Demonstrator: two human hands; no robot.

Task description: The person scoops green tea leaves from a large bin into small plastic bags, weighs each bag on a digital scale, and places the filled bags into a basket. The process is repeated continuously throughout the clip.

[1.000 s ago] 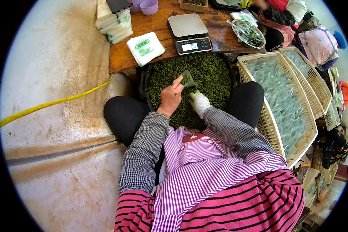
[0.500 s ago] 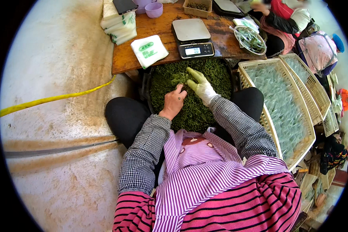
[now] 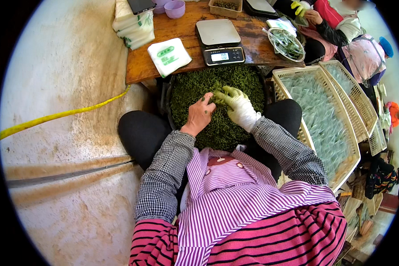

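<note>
Between my knees stands a dark round tub [image 3: 167, 104] full of small, bead-like green sprigs [image 3: 193, 82]. My left hand [image 3: 201, 114], bare, is over the middle of the heap with its fingers bent, pinching a green sprig [image 3: 217, 91]. Opposite it is my right hand [image 3: 240, 106], in a pale glove stained yellow-green at the fingers. Its fingers are curled and meet the left fingertips around the same sprig. The exact grip is partly hidden by the fingers.
Beyond the tub is a wooden table [image 3: 173, 29] with a digital scale [image 3: 218, 33], printed white bags [image 3: 169, 56], purple bowls [image 3: 175, 9] and a basket [image 3: 286, 44]. Crates of clear packets [image 3: 317, 119] stand on the right. Co-workers [image 3: 330, 26] sit at far right. A yellow hose [image 3: 66, 112] crosses the left.
My right hand has moved down slightly, its spread fingers curling in toward the left fingertips. My left hand stays in nearly the same place. A co-worker's hands have moved at far right.
</note>
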